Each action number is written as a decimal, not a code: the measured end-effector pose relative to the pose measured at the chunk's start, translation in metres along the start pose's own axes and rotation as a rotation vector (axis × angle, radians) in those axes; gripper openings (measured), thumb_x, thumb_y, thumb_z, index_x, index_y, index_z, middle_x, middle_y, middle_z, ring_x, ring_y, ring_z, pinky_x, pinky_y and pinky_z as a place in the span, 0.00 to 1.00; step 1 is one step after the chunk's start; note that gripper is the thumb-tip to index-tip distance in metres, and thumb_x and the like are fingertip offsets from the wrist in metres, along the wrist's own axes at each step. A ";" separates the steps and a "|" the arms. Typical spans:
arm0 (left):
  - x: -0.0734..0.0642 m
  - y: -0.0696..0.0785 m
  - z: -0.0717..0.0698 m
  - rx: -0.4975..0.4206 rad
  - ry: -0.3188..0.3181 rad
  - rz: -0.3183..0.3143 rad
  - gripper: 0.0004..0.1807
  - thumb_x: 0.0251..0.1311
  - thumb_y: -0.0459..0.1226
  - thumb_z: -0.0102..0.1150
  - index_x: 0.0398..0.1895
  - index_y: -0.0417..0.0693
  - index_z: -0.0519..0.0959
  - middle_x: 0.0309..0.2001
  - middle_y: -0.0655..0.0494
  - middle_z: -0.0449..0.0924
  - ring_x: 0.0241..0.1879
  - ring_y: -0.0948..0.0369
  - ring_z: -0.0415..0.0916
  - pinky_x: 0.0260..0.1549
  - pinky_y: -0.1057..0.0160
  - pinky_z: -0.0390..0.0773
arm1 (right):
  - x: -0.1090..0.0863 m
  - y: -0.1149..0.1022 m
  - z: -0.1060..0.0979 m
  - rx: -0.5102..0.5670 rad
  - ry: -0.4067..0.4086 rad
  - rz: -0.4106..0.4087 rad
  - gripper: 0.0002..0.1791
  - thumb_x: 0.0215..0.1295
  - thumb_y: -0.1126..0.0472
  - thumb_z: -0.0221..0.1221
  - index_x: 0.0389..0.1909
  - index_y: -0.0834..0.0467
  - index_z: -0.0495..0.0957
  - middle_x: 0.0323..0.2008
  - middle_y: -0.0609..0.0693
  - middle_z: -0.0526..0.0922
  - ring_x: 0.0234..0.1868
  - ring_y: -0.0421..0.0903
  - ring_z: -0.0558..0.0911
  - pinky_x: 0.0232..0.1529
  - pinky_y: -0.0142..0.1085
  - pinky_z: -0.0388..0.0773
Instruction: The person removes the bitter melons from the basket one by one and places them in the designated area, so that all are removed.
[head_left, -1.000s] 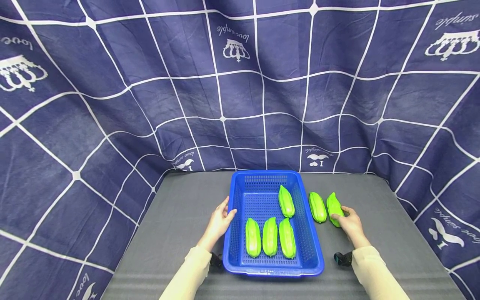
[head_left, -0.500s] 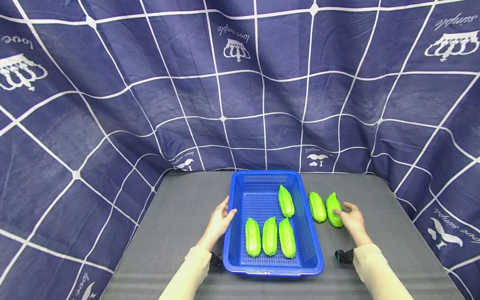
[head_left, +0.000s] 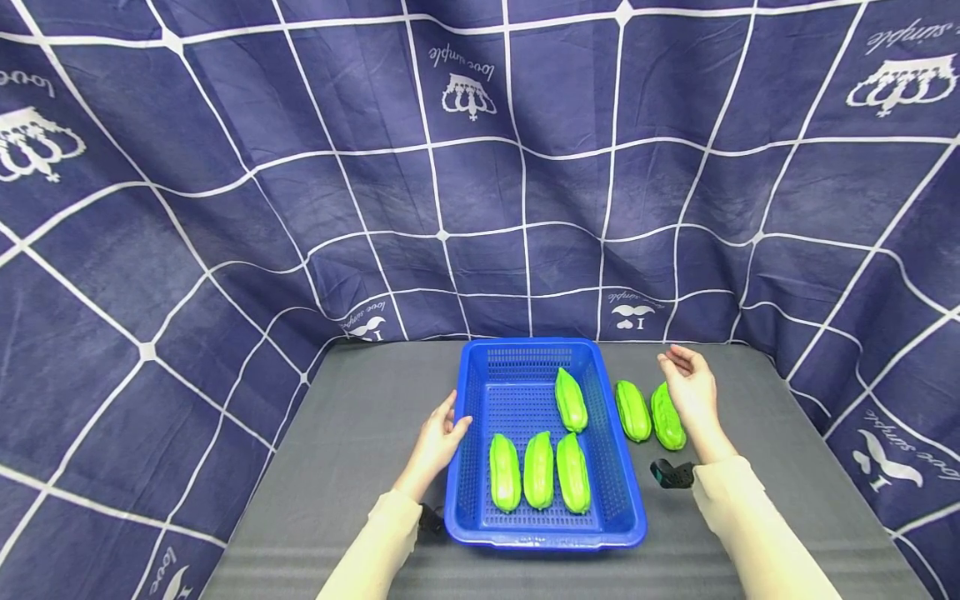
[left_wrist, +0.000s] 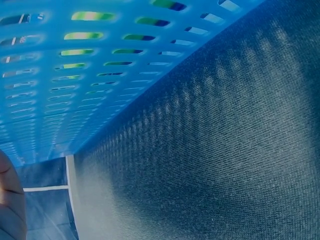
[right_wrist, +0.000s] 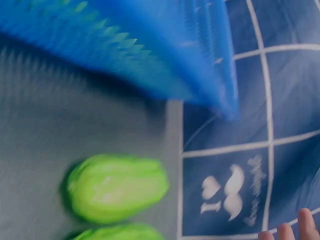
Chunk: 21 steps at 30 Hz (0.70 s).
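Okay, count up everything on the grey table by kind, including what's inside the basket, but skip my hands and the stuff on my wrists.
Blue basket: 1
Green vegetables (or fruits, I can't tell which): 6, with 4 inside the basket and 2 on its right
Total: 7

The blue curtain [head_left: 566, 193] reads "love simple" and "I".

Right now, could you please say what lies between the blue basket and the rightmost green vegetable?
Another green vegetable lies there on the gray table, the head view shows.
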<state>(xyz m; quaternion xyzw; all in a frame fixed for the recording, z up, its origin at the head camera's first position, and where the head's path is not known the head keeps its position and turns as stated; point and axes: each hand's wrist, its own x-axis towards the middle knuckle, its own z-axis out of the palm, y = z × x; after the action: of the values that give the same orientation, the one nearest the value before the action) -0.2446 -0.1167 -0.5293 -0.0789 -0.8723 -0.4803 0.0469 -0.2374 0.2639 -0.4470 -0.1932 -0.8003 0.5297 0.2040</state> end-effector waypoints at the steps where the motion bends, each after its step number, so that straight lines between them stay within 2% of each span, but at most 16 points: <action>1: 0.000 0.001 0.000 0.002 -0.001 -0.005 0.33 0.65 0.38 0.60 0.70 0.33 0.64 0.43 0.38 0.79 0.28 0.64 0.71 0.33 0.63 0.74 | -0.001 -0.005 0.003 0.033 0.002 -0.013 0.25 0.71 0.58 0.54 0.64 0.67 0.70 0.59 0.66 0.77 0.37 0.19 0.72 0.41 0.13 0.64; 3: 0.000 0.002 -0.001 0.000 0.000 -0.012 0.33 0.65 0.38 0.60 0.70 0.34 0.64 0.43 0.39 0.79 0.28 0.64 0.70 0.33 0.64 0.74 | -0.002 -0.013 0.010 0.086 -0.002 -0.030 0.25 0.71 0.59 0.54 0.64 0.68 0.69 0.59 0.67 0.77 0.34 0.15 0.70 0.41 0.12 0.65; 9: -0.001 0.001 -0.001 -0.012 -0.008 -0.008 0.33 0.65 0.38 0.60 0.70 0.33 0.64 0.42 0.39 0.78 0.27 0.63 0.71 0.32 0.62 0.75 | -0.007 -0.032 0.029 0.167 -0.059 -0.042 0.26 0.71 0.59 0.55 0.64 0.68 0.68 0.60 0.65 0.76 0.37 0.20 0.72 0.42 0.13 0.66; 11: -0.001 0.001 -0.001 -0.012 -0.012 -0.020 0.33 0.65 0.38 0.60 0.71 0.34 0.64 0.42 0.39 0.78 0.28 0.63 0.71 0.33 0.62 0.75 | -0.009 -0.037 0.037 0.172 -0.079 -0.049 0.25 0.70 0.60 0.55 0.64 0.68 0.68 0.60 0.65 0.76 0.43 0.27 0.77 0.42 0.13 0.66; 14: -0.001 0.001 -0.001 -0.021 -0.017 -0.031 0.33 0.65 0.38 0.60 0.71 0.35 0.64 0.43 0.39 0.78 0.27 0.64 0.71 0.32 0.62 0.75 | -0.014 -0.043 0.049 0.166 -0.106 -0.049 0.25 0.70 0.61 0.55 0.64 0.68 0.67 0.60 0.66 0.76 0.54 0.44 0.80 0.45 0.14 0.67; 16: -0.001 0.001 -0.001 -0.026 -0.019 -0.036 0.33 0.65 0.38 0.60 0.71 0.35 0.63 0.42 0.40 0.78 0.27 0.64 0.72 0.32 0.62 0.75 | -0.017 -0.045 0.057 0.156 -0.125 -0.040 0.25 0.70 0.61 0.55 0.65 0.67 0.67 0.61 0.66 0.75 0.61 0.56 0.77 0.51 0.20 0.69; 19: -0.001 0.001 -0.001 -0.030 -0.019 -0.039 0.33 0.65 0.38 0.60 0.71 0.35 0.63 0.42 0.40 0.77 0.27 0.63 0.72 0.31 0.62 0.76 | -0.022 -0.044 0.069 0.145 -0.159 -0.028 0.26 0.69 0.62 0.56 0.64 0.67 0.67 0.61 0.66 0.75 0.63 0.60 0.75 0.60 0.35 0.73; 21: -0.001 0.001 -0.001 -0.025 -0.017 -0.038 0.33 0.65 0.38 0.60 0.71 0.35 0.64 0.42 0.40 0.77 0.27 0.63 0.72 0.32 0.62 0.76 | -0.024 -0.042 0.077 0.127 -0.192 -0.018 0.27 0.68 0.61 0.57 0.65 0.67 0.66 0.62 0.67 0.73 0.64 0.61 0.74 0.63 0.45 0.72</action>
<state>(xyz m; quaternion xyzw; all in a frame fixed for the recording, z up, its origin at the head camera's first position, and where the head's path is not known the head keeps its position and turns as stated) -0.2434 -0.1168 -0.5279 -0.0671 -0.8680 -0.4911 0.0293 -0.2620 0.1766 -0.4388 -0.1211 -0.7826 0.5937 0.1427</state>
